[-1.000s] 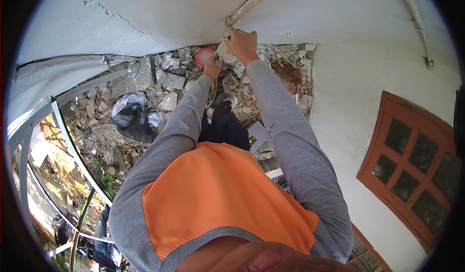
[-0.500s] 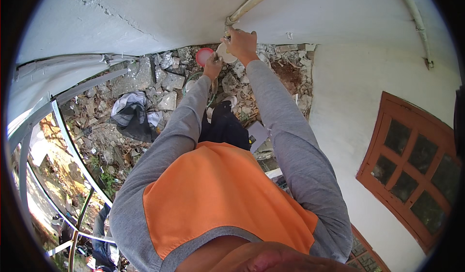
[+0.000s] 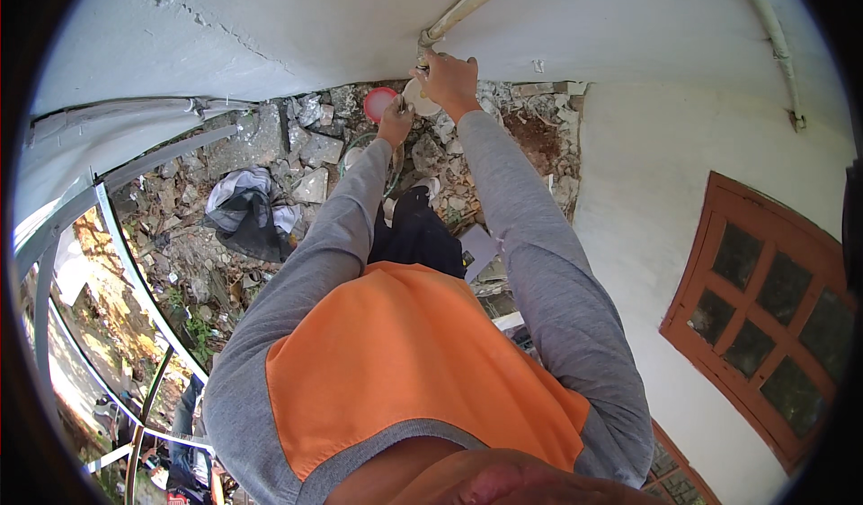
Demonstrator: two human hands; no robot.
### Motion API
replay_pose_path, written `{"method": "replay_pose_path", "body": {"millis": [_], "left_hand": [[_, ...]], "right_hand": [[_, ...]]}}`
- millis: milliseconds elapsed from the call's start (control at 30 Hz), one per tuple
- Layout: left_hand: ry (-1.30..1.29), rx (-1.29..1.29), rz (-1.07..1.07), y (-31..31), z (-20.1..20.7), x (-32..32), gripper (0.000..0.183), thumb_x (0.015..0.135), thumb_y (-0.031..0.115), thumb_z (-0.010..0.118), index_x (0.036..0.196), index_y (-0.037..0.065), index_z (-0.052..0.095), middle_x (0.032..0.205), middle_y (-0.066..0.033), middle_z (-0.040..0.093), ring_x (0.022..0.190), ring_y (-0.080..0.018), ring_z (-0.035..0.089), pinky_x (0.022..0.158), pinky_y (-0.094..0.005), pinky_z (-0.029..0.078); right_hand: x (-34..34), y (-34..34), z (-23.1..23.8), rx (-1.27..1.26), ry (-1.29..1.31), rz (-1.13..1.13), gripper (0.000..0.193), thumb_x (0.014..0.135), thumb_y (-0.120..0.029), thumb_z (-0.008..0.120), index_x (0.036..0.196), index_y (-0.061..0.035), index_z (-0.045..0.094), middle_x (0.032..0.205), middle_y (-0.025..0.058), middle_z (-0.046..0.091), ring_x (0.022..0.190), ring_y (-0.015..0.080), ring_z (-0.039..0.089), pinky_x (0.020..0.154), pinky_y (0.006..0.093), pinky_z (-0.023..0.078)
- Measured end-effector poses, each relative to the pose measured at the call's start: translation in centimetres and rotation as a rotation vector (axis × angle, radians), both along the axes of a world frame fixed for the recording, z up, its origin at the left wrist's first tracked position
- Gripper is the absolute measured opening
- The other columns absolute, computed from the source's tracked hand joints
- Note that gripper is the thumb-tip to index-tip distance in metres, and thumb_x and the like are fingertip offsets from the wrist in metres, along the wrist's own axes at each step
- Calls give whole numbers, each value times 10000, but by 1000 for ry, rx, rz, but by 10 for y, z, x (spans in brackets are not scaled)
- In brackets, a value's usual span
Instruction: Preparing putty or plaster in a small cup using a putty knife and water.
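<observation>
My left hand (image 3: 395, 124) is closed at the rim of a round, cream-coloured container (image 3: 421, 98), seen from above. Just above it, my right hand (image 3: 450, 81) has its fingers curled at the lower end of a pale pipe (image 3: 474, 0) on the wall. A small yellowish fitting shows at the right fingertips, mostly hidden by the hand. Left of the container, a red round bowl (image 3: 379, 104) with a pale pink inside sits low by the wall, apart from my hands.
Rubble (image 3: 321, 150) and broken stone cover the ground. A grey-and-black cloth bundle (image 3: 249, 217) lies to the left, beside a metal frame (image 3: 148, 276). A white wall (image 3: 629, 145) with a brown window (image 3: 764, 307) stands on the right. Another person's clothed leg (image 3: 187, 415) shows lower left.
My hands and the container stay almost where they were. At the lower left, the other person has shifted slightly.
</observation>
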State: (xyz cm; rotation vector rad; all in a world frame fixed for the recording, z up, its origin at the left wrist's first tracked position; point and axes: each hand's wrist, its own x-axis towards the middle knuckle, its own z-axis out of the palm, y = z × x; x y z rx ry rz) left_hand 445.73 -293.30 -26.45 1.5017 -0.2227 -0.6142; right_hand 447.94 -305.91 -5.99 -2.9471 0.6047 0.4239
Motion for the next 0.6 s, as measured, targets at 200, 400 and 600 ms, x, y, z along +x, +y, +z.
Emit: {"method": "replay_pose_path", "body": {"millis": [200, 400, 600], "left_hand": [[-40, 34, 15, 0, -4, -2, 183, 883, 125, 566, 1016, 0, 566, 862, -109, 594, 803, -190, 561, 766, -317, 457], [-38, 87, 33, 0, -1, -2, 186, 884, 128, 569, 1014, -5, 563, 880, -127, 616, 795, -191, 567, 753, -324, 460], [-100, 56, 43, 3, 9, 0, 169, 892, 117, 558, 1003, -11, 553, 833, -126, 621, 756, -197, 569, 735, -324, 461]], "right_hand": [[0, 0, 0, 5, 19, -10, 467, 862, -530, 561, 1176, -184, 587, 967, 52, 691, 893, 235, 665, 842, 472, 400], [1, 0, 0, -5, 9, -15, 476, 864, -540, 553, 1173, -179, 582, 979, 49, 688, 903, 230, 663, 834, 462, 405], [1, 0, -1, -3, 10, -15, 473, 864, -538, 553, 1165, -175, 579, 968, 48, 689, 898, 227, 664, 824, 453, 409]]}}
